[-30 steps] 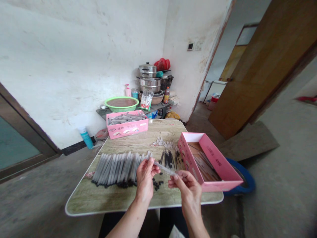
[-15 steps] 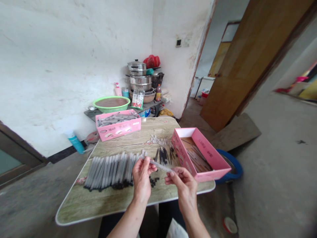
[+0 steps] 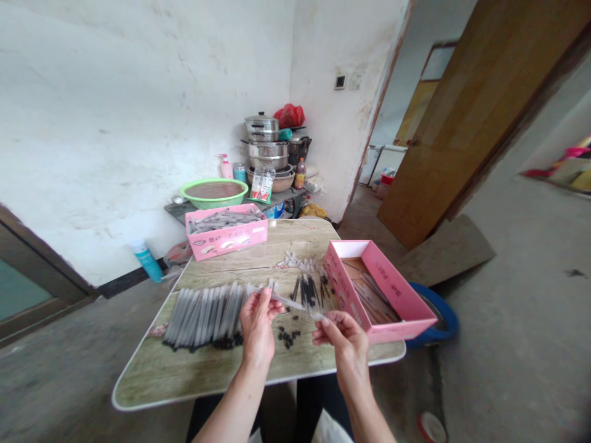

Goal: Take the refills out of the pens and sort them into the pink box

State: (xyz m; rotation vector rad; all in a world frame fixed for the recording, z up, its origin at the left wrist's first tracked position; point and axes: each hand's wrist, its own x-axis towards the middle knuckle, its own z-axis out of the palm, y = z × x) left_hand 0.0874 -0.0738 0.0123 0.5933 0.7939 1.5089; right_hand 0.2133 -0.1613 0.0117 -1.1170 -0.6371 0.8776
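Observation:
My left hand (image 3: 258,323) is closed around a translucent pen barrel (image 3: 287,301), which points to the right. Between the fingertips of my right hand (image 3: 340,332) is a small clear piece, probably a pen cap (image 3: 317,316), held just apart from the barrel's end. Left of my hands lies a row of translucent pens (image 3: 203,314) with black ends toward me. Small black plugs (image 3: 289,337) are scattered between my wrists. Beyond my hands are thin black sticks (image 3: 308,290) and a heap of small clear pieces (image 3: 295,261).
A pink box (image 3: 226,239) full of pens stands at the table's far left. Another pink box (image 3: 401,326) with thin sticks inside is close by my right hand. Behind the table (image 3: 152,381) are a green basin (image 3: 215,202) and stacked pots (image 3: 268,154).
The clear piece in my right hand has come away from the pen barrel, and my hands have moved slightly apart. The view has shifted a little.

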